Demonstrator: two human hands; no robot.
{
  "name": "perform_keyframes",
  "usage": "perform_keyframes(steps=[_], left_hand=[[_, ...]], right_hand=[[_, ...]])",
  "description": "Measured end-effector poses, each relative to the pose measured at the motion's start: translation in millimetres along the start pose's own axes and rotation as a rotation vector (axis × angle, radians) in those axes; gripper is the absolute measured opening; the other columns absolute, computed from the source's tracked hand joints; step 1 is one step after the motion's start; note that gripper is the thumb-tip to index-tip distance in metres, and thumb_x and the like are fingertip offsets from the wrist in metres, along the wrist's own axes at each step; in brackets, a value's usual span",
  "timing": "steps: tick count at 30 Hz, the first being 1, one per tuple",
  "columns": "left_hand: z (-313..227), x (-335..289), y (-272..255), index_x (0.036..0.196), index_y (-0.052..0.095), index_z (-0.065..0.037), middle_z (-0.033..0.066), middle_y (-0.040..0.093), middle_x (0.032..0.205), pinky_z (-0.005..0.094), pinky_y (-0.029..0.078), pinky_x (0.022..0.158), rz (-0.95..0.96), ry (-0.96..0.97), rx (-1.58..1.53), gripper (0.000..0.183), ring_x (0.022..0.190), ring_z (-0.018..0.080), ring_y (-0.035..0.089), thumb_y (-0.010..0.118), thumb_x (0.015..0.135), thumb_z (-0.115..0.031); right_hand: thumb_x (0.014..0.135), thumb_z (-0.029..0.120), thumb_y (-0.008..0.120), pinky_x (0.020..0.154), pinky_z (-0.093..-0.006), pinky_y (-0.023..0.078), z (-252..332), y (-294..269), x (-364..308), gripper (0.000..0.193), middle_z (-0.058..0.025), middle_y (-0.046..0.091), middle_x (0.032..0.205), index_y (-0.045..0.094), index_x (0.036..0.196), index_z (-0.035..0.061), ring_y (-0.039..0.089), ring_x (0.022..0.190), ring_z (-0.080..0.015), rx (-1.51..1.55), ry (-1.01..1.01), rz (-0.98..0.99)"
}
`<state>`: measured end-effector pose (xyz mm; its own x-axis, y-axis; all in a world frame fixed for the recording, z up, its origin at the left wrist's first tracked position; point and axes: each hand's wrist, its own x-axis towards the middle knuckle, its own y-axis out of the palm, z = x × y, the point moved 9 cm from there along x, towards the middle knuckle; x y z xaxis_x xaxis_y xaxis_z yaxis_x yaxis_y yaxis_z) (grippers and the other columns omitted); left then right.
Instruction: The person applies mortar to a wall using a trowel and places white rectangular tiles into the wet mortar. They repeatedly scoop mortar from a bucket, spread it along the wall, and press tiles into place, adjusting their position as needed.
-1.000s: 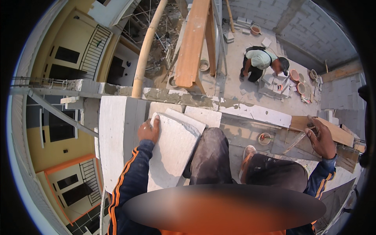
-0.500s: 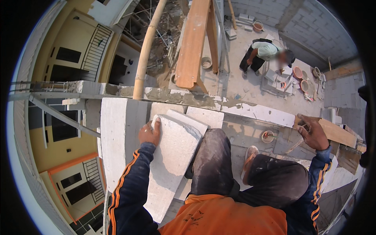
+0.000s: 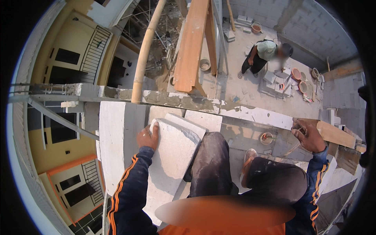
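Note:
My left hand (image 3: 149, 136) grips the upper left corner of a white lightweight concrete block (image 3: 172, 154). Its thumb lies on the top face and the fingers go down over the side. The block has a chipped far edge and leans beside my bent knee. More white blocks (image 3: 112, 145) stand to its left, and others (image 3: 203, 120) lie just beyond it. At the right, my right hand (image 3: 310, 136) is closed with fingers curled, by the end of the wall top (image 3: 270, 117). Whatever may be in its fingers is too hidden to make out.
A bamboo pole (image 3: 145, 55) and a wooden plank frame (image 3: 190, 47) rise beyond the wall. Below, a co-worker (image 3: 265, 53) bends by stacked blocks (image 3: 276, 82) and several buckets (image 3: 296, 74). A bucket (image 3: 266, 138) stands below on the right; a board (image 3: 335, 135) lies right of my hand.
My right hand has shifted slightly and its fingers have curled in more. My left hand keeps its hold on the block. The co-worker has straightened a little.

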<state>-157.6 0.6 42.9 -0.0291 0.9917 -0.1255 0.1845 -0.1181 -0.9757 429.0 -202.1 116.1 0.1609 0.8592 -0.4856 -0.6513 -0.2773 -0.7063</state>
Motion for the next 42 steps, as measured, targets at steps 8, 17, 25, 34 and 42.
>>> perform_keyframes(steps=[8,17,25,34,42], left_hand=[[0,-1,-1,0.111,0.071,0.006,0.0304,0.070,0.096,0.0464,0.052,0.089,-0.008,-0.004,-0.012,0.071,0.096,0.0439,0.068,0.050,0.093,-0.059],[5,-1,3,0.112,0.070,0.006,0.0307,0.070,0.097,0.0470,0.052,0.091,-0.004,-0.023,-0.043,0.070,0.096,0.0440,0.068,0.052,0.093,-0.059],[-2,0,-1,0.111,0.070,0.008,0.0320,0.070,0.097,0.0475,0.053,0.087,-0.019,0.013,-0.148,0.071,0.095,0.0462,0.068,0.053,0.094,-0.058],[7,2,5,0.113,0.069,0.009,0.0332,0.070,0.099,0.0473,0.052,0.090,0.006,0.000,-0.115,0.074,0.097,0.0464,0.068,0.051,0.094,-0.060],[5,0,1,0.114,0.068,0.010,0.0341,0.069,0.099,0.0478,0.052,0.090,-0.034,-0.010,-0.055,0.075,0.097,0.0468,0.068,0.050,0.094,-0.060]], right_hand=[[0.092,0.020,0.068,0.091,-0.0416,0.050,14,-9,-9,0.047,-0.0267,0.065,0.117,0.057,0.132,-0.0021,0.065,0.105,-0.0359,-0.030,-0.005,-0.037],[0.093,0.023,0.067,0.093,-0.0423,0.050,13,-9,-11,0.047,-0.0269,0.063,0.123,0.057,0.133,0.0006,0.064,0.110,-0.0387,-0.018,-0.005,-0.061],[0.092,0.021,0.068,0.084,-0.0427,0.052,2,-3,0,0.049,-0.0255,0.069,0.106,0.055,0.135,-0.0007,0.067,0.096,-0.0387,-0.105,-0.058,-0.060],[0.089,0.031,0.066,0.091,-0.0438,0.051,-61,10,72,0.057,-0.0236,0.071,0.103,0.054,0.134,-0.0021,0.068,0.098,-0.0393,-0.175,0.150,-0.077],[0.097,0.041,0.056,0.077,-0.0401,0.060,-104,59,145,0.063,-0.0249,0.068,0.115,0.046,0.142,-0.0027,0.071,0.100,-0.0310,0.297,0.374,0.122]])
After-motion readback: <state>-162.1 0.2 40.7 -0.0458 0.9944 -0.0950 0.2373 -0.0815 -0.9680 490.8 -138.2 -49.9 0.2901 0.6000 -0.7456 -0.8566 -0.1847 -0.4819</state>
